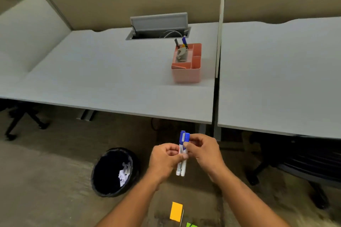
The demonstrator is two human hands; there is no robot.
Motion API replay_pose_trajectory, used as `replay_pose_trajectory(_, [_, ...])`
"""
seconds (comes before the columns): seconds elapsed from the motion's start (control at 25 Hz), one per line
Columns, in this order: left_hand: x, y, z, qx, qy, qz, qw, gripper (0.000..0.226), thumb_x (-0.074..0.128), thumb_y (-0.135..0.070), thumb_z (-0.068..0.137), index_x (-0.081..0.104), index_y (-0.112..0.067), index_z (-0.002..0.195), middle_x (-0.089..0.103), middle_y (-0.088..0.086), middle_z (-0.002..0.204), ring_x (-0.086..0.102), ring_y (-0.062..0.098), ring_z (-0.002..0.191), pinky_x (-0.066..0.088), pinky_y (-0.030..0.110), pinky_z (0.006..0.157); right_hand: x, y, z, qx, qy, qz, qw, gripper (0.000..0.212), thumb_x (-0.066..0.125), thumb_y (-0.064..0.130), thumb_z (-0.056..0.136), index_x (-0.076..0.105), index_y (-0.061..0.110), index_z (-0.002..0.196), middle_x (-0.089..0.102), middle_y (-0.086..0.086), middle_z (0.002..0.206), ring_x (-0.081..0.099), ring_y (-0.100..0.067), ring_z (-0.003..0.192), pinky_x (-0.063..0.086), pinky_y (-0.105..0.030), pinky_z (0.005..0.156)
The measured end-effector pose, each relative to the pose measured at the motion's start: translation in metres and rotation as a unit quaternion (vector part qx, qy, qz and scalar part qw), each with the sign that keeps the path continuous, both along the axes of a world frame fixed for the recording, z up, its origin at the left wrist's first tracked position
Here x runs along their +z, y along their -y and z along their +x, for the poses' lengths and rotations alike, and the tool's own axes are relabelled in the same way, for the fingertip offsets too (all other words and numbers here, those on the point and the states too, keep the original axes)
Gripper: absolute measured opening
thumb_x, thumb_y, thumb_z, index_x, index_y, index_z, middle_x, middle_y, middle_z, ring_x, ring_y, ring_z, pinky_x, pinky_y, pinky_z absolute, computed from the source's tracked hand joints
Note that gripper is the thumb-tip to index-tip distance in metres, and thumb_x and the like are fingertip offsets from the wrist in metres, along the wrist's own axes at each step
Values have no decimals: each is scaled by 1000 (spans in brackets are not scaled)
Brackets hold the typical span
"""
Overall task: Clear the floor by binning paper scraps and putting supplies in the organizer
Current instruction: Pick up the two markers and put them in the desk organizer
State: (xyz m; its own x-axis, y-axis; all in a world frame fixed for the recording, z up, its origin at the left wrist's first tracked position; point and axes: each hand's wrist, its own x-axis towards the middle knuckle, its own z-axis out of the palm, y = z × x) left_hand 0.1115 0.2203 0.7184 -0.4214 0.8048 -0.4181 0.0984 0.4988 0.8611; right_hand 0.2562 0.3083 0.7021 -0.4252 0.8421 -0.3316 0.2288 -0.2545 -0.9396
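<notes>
Markers, two with blue caps and white barrels, are upright side by side in the air over the floor, just in front of the surface edge. The left hand has its fingers curled round the mid-barrels, and the right hand pinches up by the caps. They are likely light, stiff, smooth plastic that can slide against each other, so grip both together mid-barrel, not by the caps, which might pop off. The pink organizer sits well apart on the surface, and the bin and a yellow note are on the floor.
</notes>
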Motion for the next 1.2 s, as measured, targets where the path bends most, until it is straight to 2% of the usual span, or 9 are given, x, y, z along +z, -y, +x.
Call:
replay_pose_trajectory(0.24, [85, -43, 46, 7, -20, 22, 1000, 17, 88, -28, 78, 80, -35, 91, 82, -5, 88, 80, 10, 84, 63, 23, 72, 84, -43, 34, -11, -7, 30, 999, 24, 76, 28, 91, 74, 28, 115, 77, 11, 104, 74, -7, 96, 63, -32, 90])
replay_pose_trajectory(0.36, [107, -72, 47, 1, -42, 35, 999, 18, 90, -31, 76, 78, -33, 89, 81, -9, 86, 79, 6, 81, 60, 17, 67, 110, -68, 34, -25, -11, 45, 999, 17, 76, 26, 90, 73, 39, 101, 77, 12, 100, 74, -1, 91, 63, -29, 87])
replay_pose_trajectory(0.48, [120, -105, 32, -7, -72, 47, 996, 24, 91, -32, 75, 75, -31, 92, 80, -10, 85, 78, 4, 80, 63, 23, 71, 129, -97, 21, -37, 2, 77, 996, 23, 77, 23, 89, 71, 44, 88, 78, 15, 92, 74, 0, 86, 63, -27, 83])
replay_pose_trajectory(0.56, [125, -129, 17, -18, -86, 59, 994, 29, 90, -34, 76, 73, -33, 99, 81, -12, 85, 78, 4, 79, 66, 30, 77, 138, -119, 4, -46, 11, 95, 994, 20, 77, 21, 89, 74, 40, 90, 78, 14, 91, 75, -3, 84, 64, -28, 83])
replay_pose_trajectory(0.68, [130, -174, -14, -45, -112, 67, 990, 50, 87, -41, 79, 67, -46, 124, 81, -13, 87, 78, 5, 80, 64, 25, 80, 148, -157, -30, -55, 32, 106, 992, 17, 75, 21, 91, 78, 31, 104, 78, 13, 95, 76, -7, 85, 63, -30, 87])
replay_pose_trajectory(0.88, [133, -255, -84, -117, -148, 88, 978, 34, 76, -41, 89, 74, -29, 121, 80, -5, 112, 77, 17, 98, 61, 38, 100, 160, -219, -98, -128, 59, 92, 986, 20, 74, 21, 93, 78, 24, 112, 78, 7, 100, 75, -13, 90, 62, -36, 93])
replay_pose_trajectory(1.04, [141, -310, -126, -191, -124, 99, 969, 39, 68, -34, 98, 69, -19, 134, 71, 5, 135, 67, 28, 124, 50, 46, 114, 174, -262, -138, -170, 76, 97, 978, 26, 74, 19, 93, 76, 16, 119, 78, -2, 106, 75, -20, 96, 62, -43, 94])
replay_pose_trajectory(1.12, [146, -337, -141, -227, -112, 107, 961, 32, 59, -32, 103, 70, -17, 130, 72, 7, 130, 68, 27, 119, 54, 46, 109, 181, -281, -147, -187, 79, 101, 974, 27, 74, 17, 93, 76, 15, 120, 78, -3, 106, 76, -21, 95, 63, -43, 92])
replay_pose_trajectory(1.2, [148, -359, -153, -252, -112, 119, 954, 27, 55, -29, 105, 75, -15, 116, 74, 5, 111, 72, 24, 103, 60, 42, 99, 184, -297, -152, -196, 81, 111, 971, 24, 74, 17, 93, 77, 17, 117, 79, -1, 104, 76, -21, 95, 63, -43, 91])
